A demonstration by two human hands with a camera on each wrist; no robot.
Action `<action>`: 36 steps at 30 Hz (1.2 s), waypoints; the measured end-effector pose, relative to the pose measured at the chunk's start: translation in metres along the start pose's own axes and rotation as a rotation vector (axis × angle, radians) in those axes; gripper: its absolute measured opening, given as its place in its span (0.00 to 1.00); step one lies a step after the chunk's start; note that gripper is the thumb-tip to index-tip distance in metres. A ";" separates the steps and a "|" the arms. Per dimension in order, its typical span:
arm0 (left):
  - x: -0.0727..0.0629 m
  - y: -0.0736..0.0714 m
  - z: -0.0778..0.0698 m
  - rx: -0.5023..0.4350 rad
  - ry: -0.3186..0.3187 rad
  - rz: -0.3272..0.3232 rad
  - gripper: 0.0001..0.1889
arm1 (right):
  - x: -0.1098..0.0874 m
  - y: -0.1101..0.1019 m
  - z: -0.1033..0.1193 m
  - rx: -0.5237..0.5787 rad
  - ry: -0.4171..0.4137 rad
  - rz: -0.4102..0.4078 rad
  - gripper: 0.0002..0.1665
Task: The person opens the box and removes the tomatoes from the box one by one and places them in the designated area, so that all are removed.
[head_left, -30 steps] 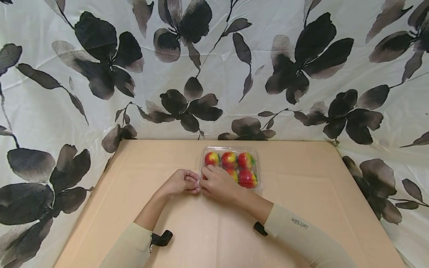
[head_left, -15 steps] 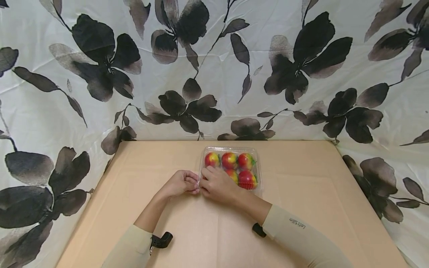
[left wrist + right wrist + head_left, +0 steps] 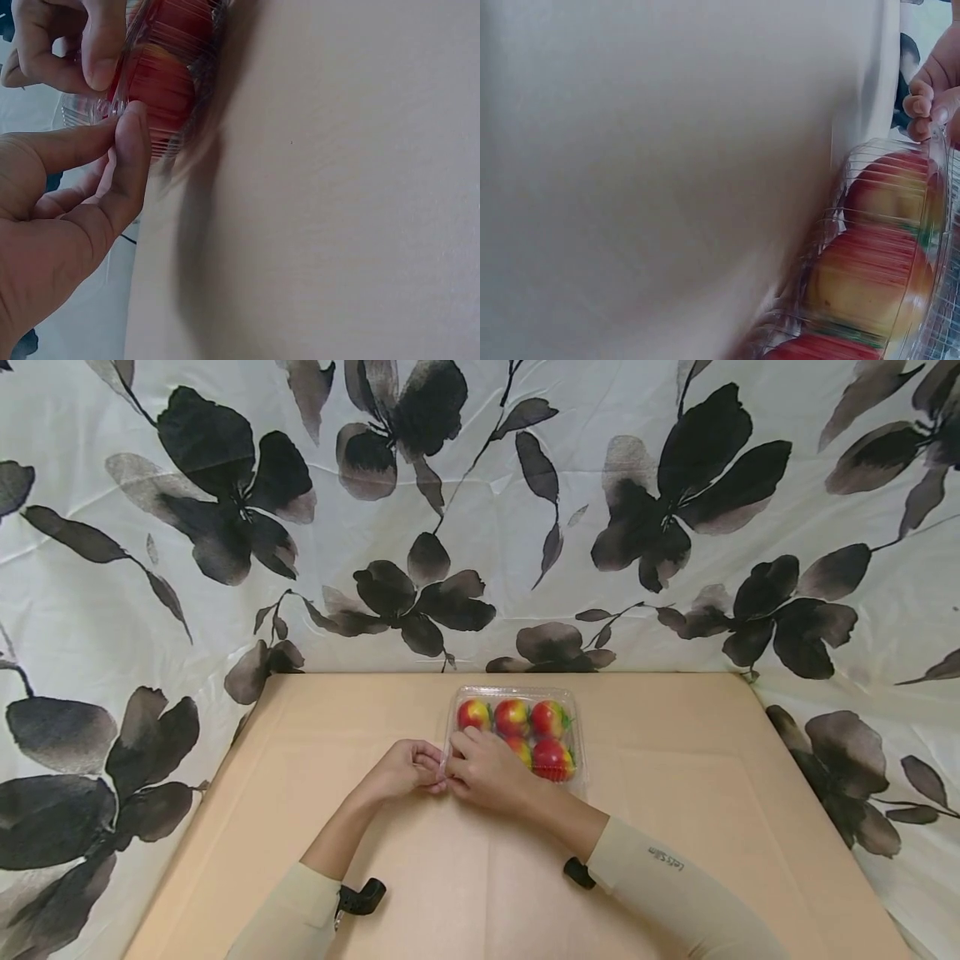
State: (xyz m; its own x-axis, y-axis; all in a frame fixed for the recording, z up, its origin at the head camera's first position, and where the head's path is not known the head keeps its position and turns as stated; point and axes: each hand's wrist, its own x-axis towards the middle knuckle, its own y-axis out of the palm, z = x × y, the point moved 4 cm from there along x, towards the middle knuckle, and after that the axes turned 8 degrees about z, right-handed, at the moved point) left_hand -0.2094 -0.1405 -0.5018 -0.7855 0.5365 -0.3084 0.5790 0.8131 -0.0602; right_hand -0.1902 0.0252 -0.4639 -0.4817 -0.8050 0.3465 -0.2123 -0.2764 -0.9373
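A clear plastic clamshell box [image 3: 517, 692] lies near the far edge of the table, its ribbed lid down over the base. Inside are several red-and-yellow fruits [image 3: 552, 759] with bits of green; one or more are covered by the right hand. At the box's near left corner, my left hand [image 3: 408, 768] pinches the rim between thumb and forefinger, plain in the left wrist view. Right beside it my right hand [image 3: 495, 779] reaches over the front of the box, its thumb and curled forefinger gripping the same rim [image 3: 124, 82]. The right fingertips are out of the right wrist view.
The box rests on a light tan tabletop [image 3: 675, 760]. Behind and around the table hangs white cloth [image 3: 540, 610] with dark flowers. A black wrist device [image 3: 362, 897] sticks out from the left sleeve, another [image 3: 579, 872] from the right.
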 end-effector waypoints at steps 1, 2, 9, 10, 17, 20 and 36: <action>0.000 0.000 0.000 0.001 0.001 0.004 0.11 | 0.000 0.000 0.000 -0.002 0.002 0.006 0.06; 0.000 0.000 0.000 0.002 0.000 0.007 0.11 | -0.001 -0.001 0.000 -0.002 0.001 0.008 0.06; 0.000 -0.001 -0.003 0.003 -0.005 0.007 0.11 | -0.006 -0.008 0.000 0.017 -0.002 0.012 0.05; 0.000 -0.001 -0.002 0.002 -0.005 0.008 0.11 | -0.007 -0.009 0.000 0.015 0.001 0.017 0.04; 0.001 0.000 -0.001 -0.006 -0.009 0.015 0.12 | -0.020 -0.015 -0.002 -0.015 0.005 0.076 0.14; 0.001 0.000 -0.002 -0.008 -0.011 0.016 0.12 | -0.026 -0.018 -0.004 -0.022 -0.010 0.080 0.17; -0.004 -0.003 -0.004 0.003 -0.028 -0.035 0.16 | -0.058 -0.029 -0.022 0.072 -0.010 0.076 0.33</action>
State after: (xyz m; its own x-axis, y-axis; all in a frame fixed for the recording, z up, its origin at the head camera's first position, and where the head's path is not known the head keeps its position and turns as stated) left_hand -0.2089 -0.1441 -0.4966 -0.7991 0.5008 -0.3325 0.5515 0.8308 -0.0741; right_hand -0.1744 0.0915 -0.4566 -0.4858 -0.8299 0.2743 -0.1140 -0.2510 -0.9613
